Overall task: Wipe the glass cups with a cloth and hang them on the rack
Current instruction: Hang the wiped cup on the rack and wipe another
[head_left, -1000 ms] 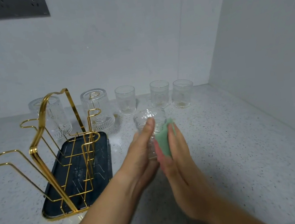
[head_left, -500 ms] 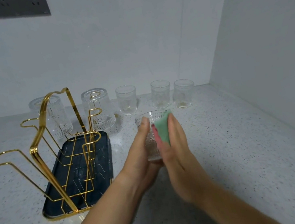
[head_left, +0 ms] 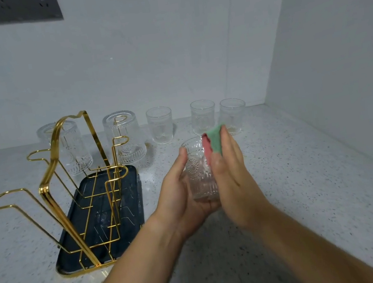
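left hand (head_left: pixel 178 190): fingers curled round the left wall and base of a clear embossed glass cup (head_left: pixel 200 175), which it holds upright, above the counter, at scene centre. right hand (head_left: pixel 231 178): fingers nearly straight, pressing a folded green-and-pink cloth (head_left: pixel 214 143) flat against the cup's right wall and rim; thumb lies along the near side. whether any cloth reaches inside the cup i cannot tell.

handling, judged: thick pressed glass, so rigid, fairly heavy for its size and breakable if dropped on the stone. the ribbed relief gives some grip; a wet wall would be slippery. best held low round the wall and base, as the left hand does, with the rim left free for the cloth. the cloth is soft and takes the curve.

outward: left of the hands, a gold wire rack (head_left: pixel 66 182) on a dark oblong tray (head_left: pixel 130 223), with two inverted glass cups (head_left: pixel 125 138) on its far prongs and the near prongs bare. far centre, three upright clear cups (head_left: pixel 203 117) in a row on the speckled grey counter (head_left: pixel 306 184).
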`<control>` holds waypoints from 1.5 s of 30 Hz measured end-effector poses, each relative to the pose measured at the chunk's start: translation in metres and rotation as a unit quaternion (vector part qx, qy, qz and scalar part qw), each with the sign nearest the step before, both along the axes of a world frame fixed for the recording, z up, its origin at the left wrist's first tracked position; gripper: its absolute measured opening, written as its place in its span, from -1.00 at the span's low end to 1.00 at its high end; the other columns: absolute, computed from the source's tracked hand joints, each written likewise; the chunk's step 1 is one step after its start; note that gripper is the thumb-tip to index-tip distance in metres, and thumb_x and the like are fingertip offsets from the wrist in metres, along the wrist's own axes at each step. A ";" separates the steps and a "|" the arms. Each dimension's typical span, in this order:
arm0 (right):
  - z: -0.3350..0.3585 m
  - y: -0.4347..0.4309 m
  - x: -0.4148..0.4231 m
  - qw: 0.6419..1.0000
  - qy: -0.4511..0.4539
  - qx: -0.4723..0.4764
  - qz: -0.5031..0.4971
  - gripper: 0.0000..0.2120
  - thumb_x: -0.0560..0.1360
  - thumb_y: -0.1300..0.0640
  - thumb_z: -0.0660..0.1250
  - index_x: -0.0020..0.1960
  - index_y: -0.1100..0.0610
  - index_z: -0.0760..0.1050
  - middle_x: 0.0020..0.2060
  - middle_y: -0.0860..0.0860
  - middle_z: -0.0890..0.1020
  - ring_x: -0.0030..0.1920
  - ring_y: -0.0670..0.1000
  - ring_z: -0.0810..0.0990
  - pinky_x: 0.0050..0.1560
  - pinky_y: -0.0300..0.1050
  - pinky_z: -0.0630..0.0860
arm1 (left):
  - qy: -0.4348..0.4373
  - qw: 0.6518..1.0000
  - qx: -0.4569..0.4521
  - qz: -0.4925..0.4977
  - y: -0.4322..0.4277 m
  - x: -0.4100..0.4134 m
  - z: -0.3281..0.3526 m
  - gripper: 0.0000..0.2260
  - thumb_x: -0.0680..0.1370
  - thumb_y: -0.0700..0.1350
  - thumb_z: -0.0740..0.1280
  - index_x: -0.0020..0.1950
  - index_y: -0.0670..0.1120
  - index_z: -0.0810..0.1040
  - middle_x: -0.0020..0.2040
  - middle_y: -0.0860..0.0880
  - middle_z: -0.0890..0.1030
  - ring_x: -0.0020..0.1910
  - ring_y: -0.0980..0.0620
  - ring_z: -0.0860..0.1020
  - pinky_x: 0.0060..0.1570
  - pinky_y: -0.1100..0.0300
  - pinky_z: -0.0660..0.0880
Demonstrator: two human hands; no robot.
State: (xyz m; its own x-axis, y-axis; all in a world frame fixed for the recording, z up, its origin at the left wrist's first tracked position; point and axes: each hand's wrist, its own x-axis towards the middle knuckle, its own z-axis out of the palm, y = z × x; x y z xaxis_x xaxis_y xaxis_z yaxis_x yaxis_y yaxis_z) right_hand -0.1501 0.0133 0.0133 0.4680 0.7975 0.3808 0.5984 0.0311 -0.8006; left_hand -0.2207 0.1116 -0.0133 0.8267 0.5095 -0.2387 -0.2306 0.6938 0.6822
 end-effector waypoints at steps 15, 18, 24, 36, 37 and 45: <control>-0.009 -0.009 0.009 0.977 0.199 0.059 0.042 -0.38 0.64 -0.32 -0.01 0.65 -0.19 0.01 0.53 -0.20 0.35 0.41 -0.29 0.46 0.39 -0.17 0.49 | 0.029 0.985 0.171 -0.014 -0.006 0.005 -0.006 -0.20 0.41 0.08 0.62 0.52 -0.13 0.34 0.22 -0.20 0.69 0.08 -0.19 0.72 0.09 -0.22 0.65; 0.008 -0.010 0.025 0.973 0.208 0.079 0.055 -0.37 0.58 -0.25 -0.01 0.61 -0.11 0.16 0.31 -0.20 0.54 0.11 -0.33 0.64 -0.02 -0.43 0.56 | 0.000 0.976 0.216 -0.017 -0.010 0.002 -0.007 -0.34 0.46 0.02 0.55 0.43 -0.14 0.33 0.12 -0.12 0.72 0.05 -0.19 0.69 0.15 -0.29 0.56; 0.028 -0.017 0.048 0.998 -0.008 -0.010 0.061 -0.55 0.57 -0.39 -0.09 0.27 -0.24 0.38 0.06 -0.07 0.51 0.02 -0.02 0.51 0.12 0.01 0.49 | -0.046 0.972 0.230 0.002 -0.005 -0.002 -0.002 -0.49 0.39 -0.01 0.58 0.31 -0.06 0.60 0.12 -0.15 0.72 0.03 -0.18 0.69 0.16 -0.27 0.61; 0.055 -0.047 0.069 0.982 -0.003 -0.080 0.169 -0.50 0.50 -0.41 0.18 0.16 -0.10 0.61 -0.13 -0.07 0.64 -0.21 -0.05 0.62 -0.15 0.00 0.56 | -0.038 0.975 0.220 0.011 -0.002 -0.008 0.001 -0.32 0.30 0.00 0.59 0.36 -0.16 0.48 0.11 -0.13 0.73 -0.01 -0.14 0.71 -0.12 -0.04 0.68; 0.058 -0.050 0.071 0.979 -0.018 -0.102 0.174 -0.38 0.46 -0.51 0.17 0.16 -0.05 0.62 -0.13 -0.04 0.65 -0.19 -0.02 0.64 -0.10 0.07 0.60 | -0.039 0.974 0.222 0.004 -0.003 -0.007 0.001 -0.34 0.30 0.00 0.58 0.32 -0.15 0.47 0.07 -0.12 0.74 -0.05 -0.12 0.71 -0.15 -0.02 0.68; 0.069 -0.047 0.062 0.898 0.018 -0.306 0.317 -0.45 0.29 -0.59 0.26 0.09 -0.30 0.63 -0.11 -0.28 0.67 -0.07 -0.26 0.61 -0.06 -0.29 0.55 | -0.022 0.974 0.226 -0.024 -0.009 -0.005 -0.003 -0.47 0.33 0.05 0.59 0.21 -0.13 0.58 0.11 -0.22 0.69 0.03 -0.22 0.66 0.09 -0.23 0.61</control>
